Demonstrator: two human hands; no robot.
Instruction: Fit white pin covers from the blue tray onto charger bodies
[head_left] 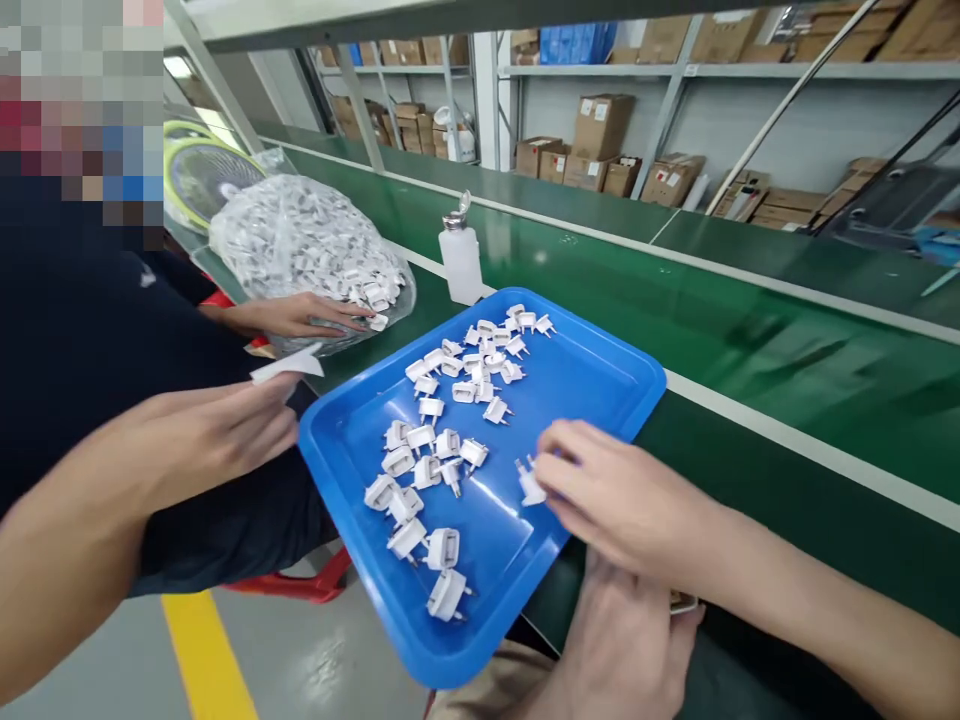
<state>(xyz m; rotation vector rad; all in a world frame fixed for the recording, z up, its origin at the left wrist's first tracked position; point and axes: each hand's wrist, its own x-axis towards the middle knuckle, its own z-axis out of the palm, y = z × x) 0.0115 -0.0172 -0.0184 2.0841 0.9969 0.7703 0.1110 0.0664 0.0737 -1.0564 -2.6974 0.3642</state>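
The long green desk runs the length of the room, with shelves of brown cartons behind it; the cartons carry white labels, but the writing is too small to read. A blue tray sits at the desk's near edge, overhanging it toward the person, and holds a scatter of loose white plug adapters, mostly in its left half. Beyond the tray lies a clear plastic bag stuffed with more of the same white parts, a co-worker's hand resting at its mouth. A small white dispenser bottle stands upright just behind the tray. The person's right hand reaches into the tray, fingers pinching a single plug adapter. The left hand hovers just beside the tray's left rim, fingers loosely curled under a small white slip.
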